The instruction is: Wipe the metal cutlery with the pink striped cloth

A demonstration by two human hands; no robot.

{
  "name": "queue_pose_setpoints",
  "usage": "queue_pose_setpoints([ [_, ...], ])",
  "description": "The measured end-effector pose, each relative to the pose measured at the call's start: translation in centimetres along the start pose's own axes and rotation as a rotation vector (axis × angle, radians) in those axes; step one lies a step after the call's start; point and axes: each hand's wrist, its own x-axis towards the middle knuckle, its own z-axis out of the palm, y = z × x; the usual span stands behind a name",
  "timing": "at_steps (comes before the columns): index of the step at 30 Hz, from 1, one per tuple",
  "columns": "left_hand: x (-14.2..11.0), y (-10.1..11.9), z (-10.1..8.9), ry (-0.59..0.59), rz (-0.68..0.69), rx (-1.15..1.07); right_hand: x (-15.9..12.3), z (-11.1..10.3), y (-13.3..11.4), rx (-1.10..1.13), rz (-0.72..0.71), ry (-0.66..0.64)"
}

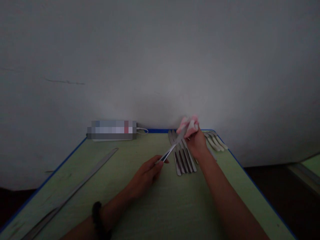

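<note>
My left hand (150,170) is closed round the handle of a table knife (171,146), which slants up and away to the right. A crumpled pink and white cloth (192,128) is gripped in my right hand (198,143), up against the far end of the blade. The knife's tip is hidden by the cloth. Below the two hands, several metal table knives (183,162) lie side by side with their handles toward me. My right hand and forearm cover part of that row.
Several white-handled forks (216,141) lie at the table's far right corner. A long thin metal piece (82,183) crosses the left side. At the back left sits a blurred-out device (112,130) with a white cable (143,129). The green table (140,146) meets a grey wall (160,66).
</note>
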Motion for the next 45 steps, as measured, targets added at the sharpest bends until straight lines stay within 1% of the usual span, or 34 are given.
queue_pose_setpoints([
  [3, 0.4, -0.5, -0.2, 0.112, -0.002, -0.075, 0.3, -1.0, -0.4, 0.079, 0.124, -0.030],
  [4, 0.5, -0.6, -0.2, 0.149, -0.001, -0.094, 0.4, -1.4, -0.3, 0.066, 0.158, -0.058],
  [6, 0.7, -0.6, -0.3, 0.205, -0.003, -0.106, 0.5, -2.2, 0.2, -0.047, 0.207, -0.138],
  [8, 0.8, -0.5, -0.3, 0.226, -0.016, -0.079, 0.6, -2.9, 0.8, -0.234, 0.222, -0.184],
  [9, 0.8, -0.3, -0.2, 0.224, -0.027, -0.059, 0.7, -3.2, 1.0, -0.333, 0.209, -0.165],
  [10, 0.8, -0.2, -0.2, 0.215, -0.040, -0.041, 0.7, -3.5, 1.1, -0.427, 0.176, -0.114],
  [12, 0.7, 0.1, -0.1, 0.199, -0.055, -0.011, 0.9, -3.7, 0.9, -0.590, 0.056, 0.012],
  [13, 0.6, 0.1, -0.1, 0.198, -0.058, -0.003, 0.9, -3.7, 0.7, -0.672, -0.017, 0.043],
  [14, 0.6, 0.1, -0.1, 0.200, -0.059, 0.001, 0.8, -3.7, 0.4, -0.753, -0.082, 0.028],
  [15, 0.6, 0.1, -0.1, 0.204, -0.058, 0.001, 0.7, -3.7, 0.1, -0.828, -0.129, -0.023],
  [17, 0.6, 0.0, -0.1, 0.209, -0.055, -0.006, 0.5, -3.7, -0.3, -0.946, -0.165, -0.137],
  [18, 0.6, -0.1, -0.1, 0.206, -0.053, -0.011, 0.3, -3.7, -0.4, -0.985, -0.167, -0.168],
  [19, 0.6, -0.2, -0.1, 0.201, -0.050, -0.017, 0.1, -3.8, -0.4, -1.012, -0.165, -0.172],
  [23, 0.7, -0.5, -0.1, 0.196, -0.052, -0.049, -0.2, -4.4, -0.3, -1.087, -0.126, -0.109],
  [25, 0.7, -0.6, -0.2, 0.202, -0.043, -0.061, -0.2, -4.4, -0.7, -1.108, -0.113, -0.126],
  [30, 0.7, -0.3, -0.1, 0.250, -0.016, -0.087, -0.4, -3.8, -2.2, -1.013, -0.204, -0.350],
  [32, 0.6, -0.2, -0.1, 0.266, -0.025, -0.089, -0.4, -3.7, -2.3, -0.974, -0.207, -0.407],
  [34, 0.6, -0.1, -0.1, 0.265, -0.032, -0.075, -0.4, -3.9, -2.4, -0.986, -0.181, -0.469],
  [38, 0.6, 0.0, 0.0, 0.256, -0.024, -0.058, -0.8, -4.9, -3.7, -1.079, -0.063, -0.734],
  [40, 0.6, 0.0, 0.0, 0.261, -0.018, -0.053, -1.1, -5.1, -4.7, -1.155, 0.022, -0.833],
  [42, 0.6, 0.0, 0.0, 0.267, -0.015, -0.042, -1.5, -5.0, -5.3, -1.215, 0.078, -0.856],
  [45, 0.6, -0.1, -0.1, 0.255, -0.017, -0.049, -1.9, -4.1, -4.9, -1.242, 0.098, -0.813],
])
